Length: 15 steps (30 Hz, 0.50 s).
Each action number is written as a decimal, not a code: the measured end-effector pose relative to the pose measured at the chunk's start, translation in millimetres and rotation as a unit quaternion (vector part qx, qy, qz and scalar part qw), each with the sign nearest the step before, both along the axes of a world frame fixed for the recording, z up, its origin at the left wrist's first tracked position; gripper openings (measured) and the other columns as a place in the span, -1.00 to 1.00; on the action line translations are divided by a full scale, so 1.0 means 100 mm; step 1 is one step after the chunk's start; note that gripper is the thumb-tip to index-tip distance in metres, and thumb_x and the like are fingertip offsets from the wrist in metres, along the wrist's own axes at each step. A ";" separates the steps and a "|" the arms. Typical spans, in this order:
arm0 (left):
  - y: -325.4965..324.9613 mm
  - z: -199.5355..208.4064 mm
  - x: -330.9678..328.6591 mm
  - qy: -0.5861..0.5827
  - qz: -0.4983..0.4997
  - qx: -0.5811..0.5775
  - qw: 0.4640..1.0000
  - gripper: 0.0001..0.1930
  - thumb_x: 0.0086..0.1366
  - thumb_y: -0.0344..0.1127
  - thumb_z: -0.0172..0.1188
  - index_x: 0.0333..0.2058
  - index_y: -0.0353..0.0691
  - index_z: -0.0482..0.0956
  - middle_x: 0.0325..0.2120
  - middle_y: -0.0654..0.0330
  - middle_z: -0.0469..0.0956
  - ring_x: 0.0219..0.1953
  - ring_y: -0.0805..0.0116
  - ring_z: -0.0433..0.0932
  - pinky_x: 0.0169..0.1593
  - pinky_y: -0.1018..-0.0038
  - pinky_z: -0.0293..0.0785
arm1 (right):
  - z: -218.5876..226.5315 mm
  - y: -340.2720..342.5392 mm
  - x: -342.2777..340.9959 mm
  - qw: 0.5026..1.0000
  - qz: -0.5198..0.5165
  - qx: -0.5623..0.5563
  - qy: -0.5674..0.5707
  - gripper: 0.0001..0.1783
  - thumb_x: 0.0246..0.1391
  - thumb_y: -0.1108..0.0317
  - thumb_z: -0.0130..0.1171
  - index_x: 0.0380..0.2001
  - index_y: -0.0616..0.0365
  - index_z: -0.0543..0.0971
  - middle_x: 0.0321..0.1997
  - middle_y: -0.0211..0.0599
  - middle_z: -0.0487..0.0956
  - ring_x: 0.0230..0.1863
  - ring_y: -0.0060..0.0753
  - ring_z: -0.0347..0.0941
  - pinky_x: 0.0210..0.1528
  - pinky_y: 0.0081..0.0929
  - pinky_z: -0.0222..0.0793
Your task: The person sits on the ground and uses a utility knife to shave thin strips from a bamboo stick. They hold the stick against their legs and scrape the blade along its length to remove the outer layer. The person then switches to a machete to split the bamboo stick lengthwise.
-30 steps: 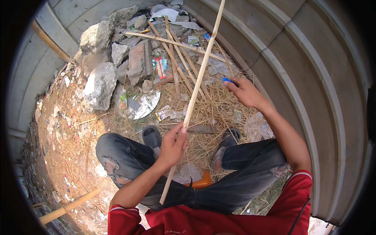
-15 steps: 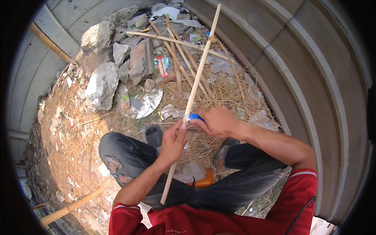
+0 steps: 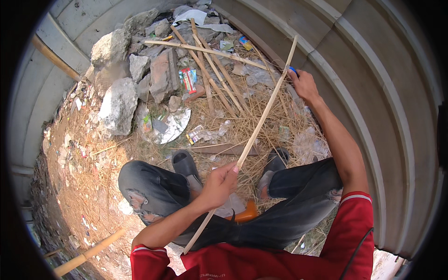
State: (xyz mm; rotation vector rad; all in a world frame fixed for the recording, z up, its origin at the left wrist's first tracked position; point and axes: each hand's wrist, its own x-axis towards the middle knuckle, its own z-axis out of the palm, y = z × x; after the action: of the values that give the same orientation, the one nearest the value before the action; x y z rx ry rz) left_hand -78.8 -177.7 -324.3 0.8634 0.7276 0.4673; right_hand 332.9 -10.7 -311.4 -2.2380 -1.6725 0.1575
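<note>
A long pale bamboo strip [image 3: 263,119] slants across my lap, its far end up and to the right. My left hand [image 3: 218,187] is closed around it below the middle, above my bent knees. Near the strip's far end, my right hand [image 3: 305,87] is closed on a small blue-handled cutter [image 3: 292,71]. The cutter lies against the strip, and a thin curl stands up there; its blade is mostly hidden. The strip's near end reaches back to my red shirt.
Several bamboo strips [image 3: 214,70] lie crossed on dry straw ahead, beside broken concrete and brick [image 3: 119,105]. Corrugated sheeting [image 3: 354,88] curves close along the right. An orange curved object [image 3: 246,212] lies between my legs. A bamboo pole [image 3: 88,252] juts in at lower left.
My right hand has slid the cutter outward along the strip, from beside my left hand to near the far end. The strip now tilts further right, and my left hand sits slightly lower.
</note>
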 end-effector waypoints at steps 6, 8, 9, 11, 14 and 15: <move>-0.01 0.05 -0.07 0.026 -0.049 0.060 0.997 -0.59 0.66 -0.17 -0.11 0.23 -0.33 0.46 -0.65 0.50 0.17 -0.63 0.70 0.11 -0.52 0.60 0.09 | -0.05 -0.30 0.79 0.987 -0.104 0.111 0.054 -0.27 0.34 -0.27 0.02 -0.36 0.34 0.59 -0.53 0.00 0.51 -0.42 -0.08 0.43 -0.24 -0.14 0.34; 0.03 0.02 -0.02 -0.004 -0.016 0.062 0.998 -0.59 0.66 -0.16 -0.12 0.24 -0.33 0.46 -0.66 0.49 0.17 -0.64 0.70 0.10 -0.53 0.60 0.08 | -0.02 -0.35 0.76 0.984 -0.062 0.151 0.068 -0.30 0.36 -0.26 0.02 -0.42 0.27 0.53 -0.60 -0.24 0.40 -0.47 -0.36 0.31 -0.34 -0.28 0.26; 0.03 0.01 -0.02 -0.014 0.001 0.061 0.998 -0.58 0.66 -0.16 -0.13 0.25 -0.33 0.45 -0.66 0.49 0.16 -0.64 0.69 0.10 -0.53 0.60 0.08 | 0.07 -0.34 0.63 0.982 -0.039 0.170 0.078 -0.33 0.37 -0.24 0.02 -0.43 0.25 0.51 -0.61 -0.29 0.37 -0.48 -0.40 0.29 -0.36 -0.30 0.24; 0.08 -0.01 -0.05 -0.038 0.011 0.024 0.999 -0.57 0.67 -0.15 -0.15 0.27 -0.33 0.43 -0.68 0.48 0.16 -0.67 0.68 0.10 -0.55 0.60 0.07 | 0.17 -0.33 0.37 0.978 -0.010 0.161 0.134 -0.36 0.39 -0.20 0.02 -0.42 0.26 0.50 -0.61 -0.25 0.35 -0.49 -0.36 0.27 -0.36 -0.27 0.24; 0.14 0.04 -0.03 -0.051 0.030 0.010 0.998 -0.53 0.67 -0.11 -0.19 0.30 -0.33 0.39 -0.70 0.46 0.10 -0.71 0.66 0.05 -0.59 0.62 0.04 | 0.39 -0.33 -0.13 0.971 0.045 0.086 0.218 -0.37 0.41 -0.15 0.02 -0.36 0.33 0.51 -0.59 -0.11 0.35 -0.48 -0.28 0.22 -0.32 -0.19 0.28; 0.16 0.05 -0.01 -0.053 0.037 0.010 0.998 -0.51 0.67 -0.09 -0.21 0.32 -0.33 0.37 -0.71 0.45 0.07 -0.73 0.66 0.02 -0.61 0.63 0.03 | 0.48 -0.39 -0.38 0.971 0.081 0.066 0.215 -0.38 0.42 -0.13 0.03 -0.36 0.33 0.50 -0.59 -0.14 0.32 -0.48 -0.33 0.18 -0.33 -0.21 0.27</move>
State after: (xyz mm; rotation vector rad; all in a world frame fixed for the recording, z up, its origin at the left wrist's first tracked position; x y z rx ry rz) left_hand -79.7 -162.1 -318.8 0.8256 0.6598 0.5822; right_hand 295.2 -49.2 -263.2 -1.8078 -1.5681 0.5148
